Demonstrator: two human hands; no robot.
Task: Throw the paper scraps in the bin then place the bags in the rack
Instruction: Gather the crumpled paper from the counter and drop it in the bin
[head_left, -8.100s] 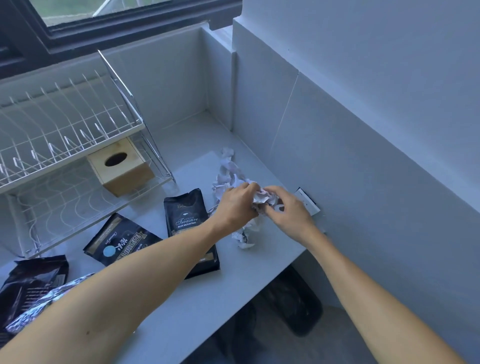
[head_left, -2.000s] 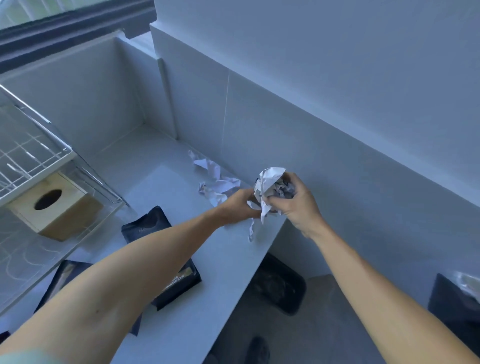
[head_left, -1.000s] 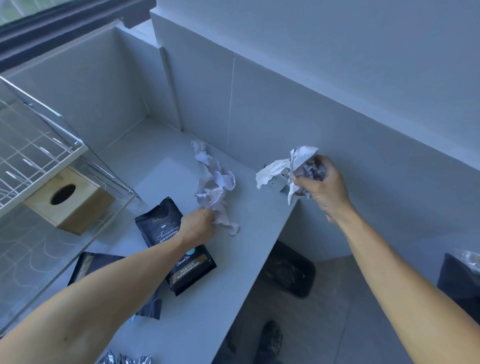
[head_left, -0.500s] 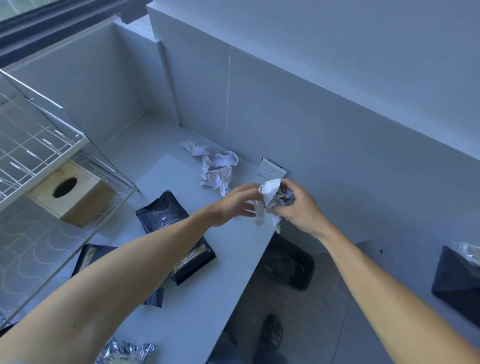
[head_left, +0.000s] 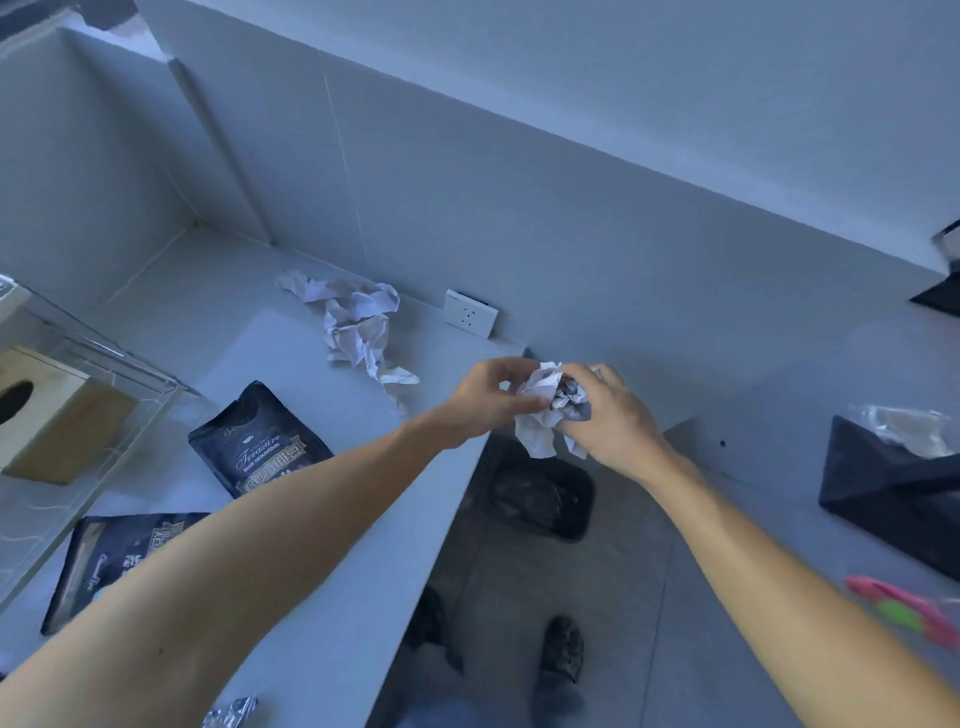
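Observation:
Both hands meet past the counter's right edge around a wad of crumpled paper scraps (head_left: 540, 415). My right hand (head_left: 610, 421) grips the wad; my left hand (head_left: 485, 397) pinches its left side. Directly below on the floor stands the black bin (head_left: 543, 501). More white scraps (head_left: 358, 327) lie on the counter (head_left: 332, 545) near the wall. Two dark coffee bags rest on the counter: one (head_left: 260, 447) in the middle, another (head_left: 119, 556) partly under my left forearm. The wire rack (head_left: 88, 364) is at the left edge.
A wooden tissue box (head_left: 57, 415) sits on the rack's lower shelf. A wall socket (head_left: 470, 314) is behind the counter. A foil bag's corner (head_left: 231, 714) shows at the bottom. A dark box (head_left: 893, 478) stands on the right. My shoes (head_left: 561, 649) are on the floor.
Both hands have shifted right, off the counter edge to above the bin, still joined on the wad. The view has tilted further down toward the floor.

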